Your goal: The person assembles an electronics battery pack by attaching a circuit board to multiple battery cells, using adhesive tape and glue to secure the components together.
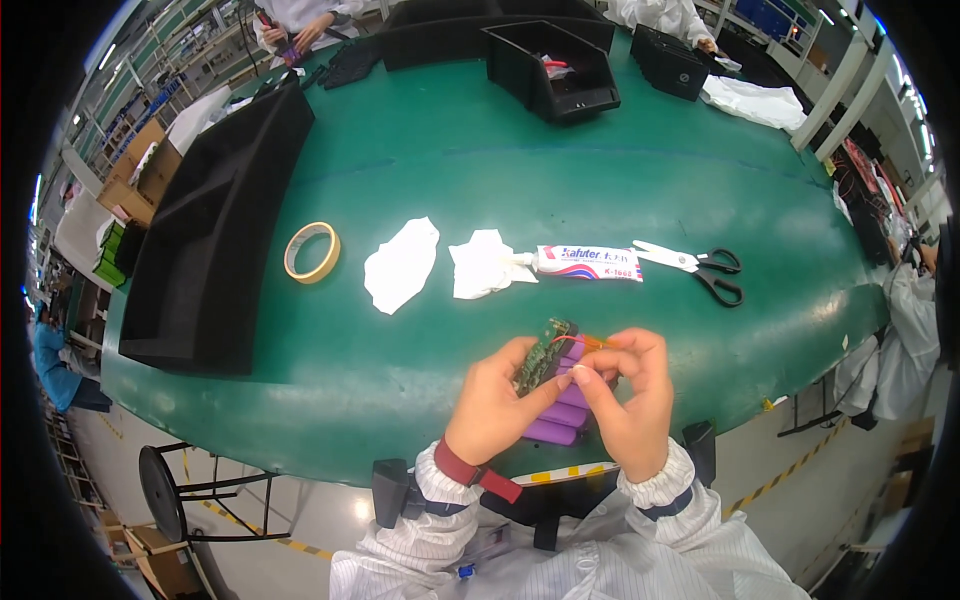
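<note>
Gripping the purple battery pack [560, 415] above the desk's [350, 410] near edge, the left hand [490, 405] is curled closed; the right hand [640, 400] bends its fingers beside it, its exact hold unclear.

On the green worktop [360, 420], a roll of tape [324, 270], a white paper [402, 267], a crumpled paper [480, 266], a white tube [590, 264] and black-handled scissors [700, 264] are laid in a row. The left side is taken up by a black compartmented tray [240, 300]; a black bin [585, 103] is placed farther back.
</note>
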{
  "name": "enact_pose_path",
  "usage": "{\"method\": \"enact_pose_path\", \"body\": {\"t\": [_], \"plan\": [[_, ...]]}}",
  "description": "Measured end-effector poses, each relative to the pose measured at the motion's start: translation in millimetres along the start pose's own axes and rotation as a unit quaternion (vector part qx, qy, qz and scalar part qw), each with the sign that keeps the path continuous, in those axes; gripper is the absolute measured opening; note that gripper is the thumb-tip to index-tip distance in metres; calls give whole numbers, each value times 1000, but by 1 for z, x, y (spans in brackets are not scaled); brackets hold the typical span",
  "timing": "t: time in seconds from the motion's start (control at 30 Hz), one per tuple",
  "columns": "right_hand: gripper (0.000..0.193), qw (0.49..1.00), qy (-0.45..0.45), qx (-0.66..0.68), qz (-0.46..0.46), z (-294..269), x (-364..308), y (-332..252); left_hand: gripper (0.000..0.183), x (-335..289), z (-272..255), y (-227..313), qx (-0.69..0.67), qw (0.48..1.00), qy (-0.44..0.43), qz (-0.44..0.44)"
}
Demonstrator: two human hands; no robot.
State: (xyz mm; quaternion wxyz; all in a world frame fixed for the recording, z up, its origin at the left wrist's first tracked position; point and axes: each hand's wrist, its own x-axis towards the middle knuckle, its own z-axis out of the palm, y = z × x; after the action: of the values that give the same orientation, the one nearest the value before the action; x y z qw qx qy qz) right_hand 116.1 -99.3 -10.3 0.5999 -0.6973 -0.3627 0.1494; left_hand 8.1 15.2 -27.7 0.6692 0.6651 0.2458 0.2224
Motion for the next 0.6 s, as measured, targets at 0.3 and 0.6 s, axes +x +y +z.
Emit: {"method": "enact_pose_path", "body": {"t": [0.3, 0.6], "plan": [[32, 999, 7, 38, 11, 5, 0, -2, 33, 0, 2, 0, 24, 999, 9, 45], [32, 999, 6, -38, -37, 6, 0, -2, 34, 0, 0, 3, 49, 997, 11, 51]]}}
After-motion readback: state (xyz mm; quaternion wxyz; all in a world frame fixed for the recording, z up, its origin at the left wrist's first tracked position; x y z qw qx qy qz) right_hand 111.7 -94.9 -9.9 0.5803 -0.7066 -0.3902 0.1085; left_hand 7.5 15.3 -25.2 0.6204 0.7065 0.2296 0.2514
